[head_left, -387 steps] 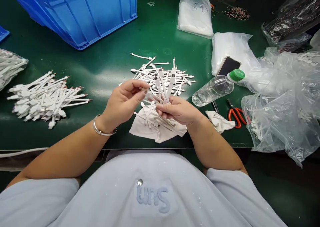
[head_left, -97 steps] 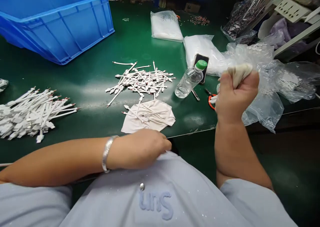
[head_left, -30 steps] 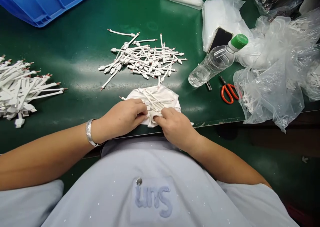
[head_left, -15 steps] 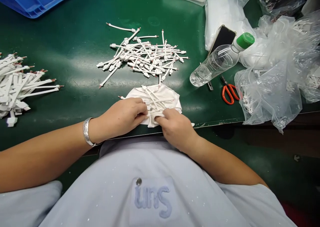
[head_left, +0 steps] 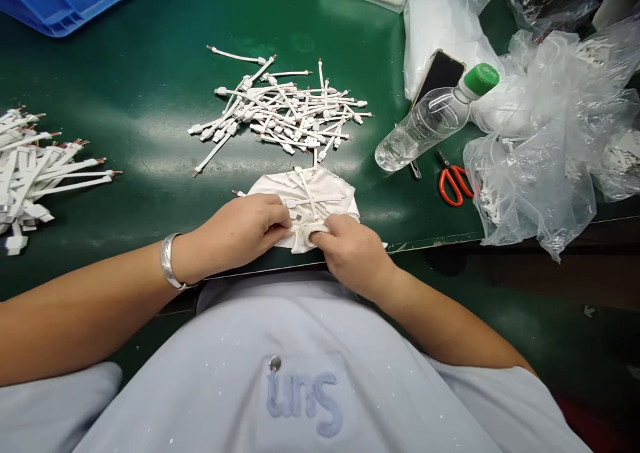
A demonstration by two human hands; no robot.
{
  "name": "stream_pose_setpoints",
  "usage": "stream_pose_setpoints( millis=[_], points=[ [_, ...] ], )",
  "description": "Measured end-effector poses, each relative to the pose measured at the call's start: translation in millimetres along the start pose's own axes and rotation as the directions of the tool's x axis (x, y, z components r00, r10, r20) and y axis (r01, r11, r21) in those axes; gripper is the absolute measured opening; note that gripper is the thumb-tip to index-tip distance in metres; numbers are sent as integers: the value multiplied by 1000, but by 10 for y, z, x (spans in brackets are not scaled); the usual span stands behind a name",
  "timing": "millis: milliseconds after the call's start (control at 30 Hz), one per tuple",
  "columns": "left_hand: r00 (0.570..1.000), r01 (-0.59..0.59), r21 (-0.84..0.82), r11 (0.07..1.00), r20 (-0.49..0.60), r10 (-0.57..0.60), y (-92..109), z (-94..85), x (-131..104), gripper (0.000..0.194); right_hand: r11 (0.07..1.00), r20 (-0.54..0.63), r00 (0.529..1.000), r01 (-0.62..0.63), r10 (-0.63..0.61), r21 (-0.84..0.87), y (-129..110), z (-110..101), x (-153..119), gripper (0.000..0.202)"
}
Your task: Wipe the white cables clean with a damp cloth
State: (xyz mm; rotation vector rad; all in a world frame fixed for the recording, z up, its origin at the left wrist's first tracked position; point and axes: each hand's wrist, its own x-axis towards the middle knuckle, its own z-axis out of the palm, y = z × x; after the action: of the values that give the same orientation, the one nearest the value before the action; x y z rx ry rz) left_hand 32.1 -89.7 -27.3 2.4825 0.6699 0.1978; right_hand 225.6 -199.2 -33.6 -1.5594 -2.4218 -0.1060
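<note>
A crumpled white cloth point(head_left: 333, 181) lies at the table's near edge, with a few short white cables point(head_left: 306, 185) resting on it. My left hand point(head_left: 243, 232) is closed in a pinch at the cloth's left side. A small metal plug point(head_left: 298, 218) shows right by its fingertips, apparently the end of a short white cable held there; the fingers cover the rest. Thumb and fingers of my right hand point(head_left: 354, 250) grip a bunched fold of the cloth. Beyond the cloth spreads a loose heap of short white cables point(head_left: 295, 110) with connectors and bare reddish ends.
Another cable pile point(head_left: 33, 173) sits at far left, below a blue bin point(head_left: 75, 3). To the right are a clear bottle point(head_left: 425, 126) with a green cap, a phone point(head_left: 440, 73), orange-handled scissors point(head_left: 454, 185) and plastic bags point(head_left: 540, 166).
One of the slanting cables on the cloth no longer shows there, and a metal plug is now visible by my left fingertips. The hands stay nearly in place; the view shifts slightly.
</note>
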Motion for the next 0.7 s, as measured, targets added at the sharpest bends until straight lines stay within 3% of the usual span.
stream_pose_setpoints(
  millis=[100, 367, 533, 700],
  points=[
    [1000, -1, 2, 1000, 11, 1, 0, -1, 9, 19, 999, 8, 1000, -18, 19, -45, 82, -55, -37, 27],
    [1000, 7, 10, 1000, 26, -8, -7, -14, 18, 19, 989, 10, 991, 136, -136, -63, 126, 26, 56, 30],
    [999, -24, 29, 999, 43, 22, 4, -31, 14, 19, 988, 18, 997, 76, -75, -135, 350, -84, -158, 30],
    [999, -35, 22, 999, 25, 35, -3, -22, 0, 17, 998, -38, 999, -20, 18, -52, 401, -82, -253, 31]
  ],
)
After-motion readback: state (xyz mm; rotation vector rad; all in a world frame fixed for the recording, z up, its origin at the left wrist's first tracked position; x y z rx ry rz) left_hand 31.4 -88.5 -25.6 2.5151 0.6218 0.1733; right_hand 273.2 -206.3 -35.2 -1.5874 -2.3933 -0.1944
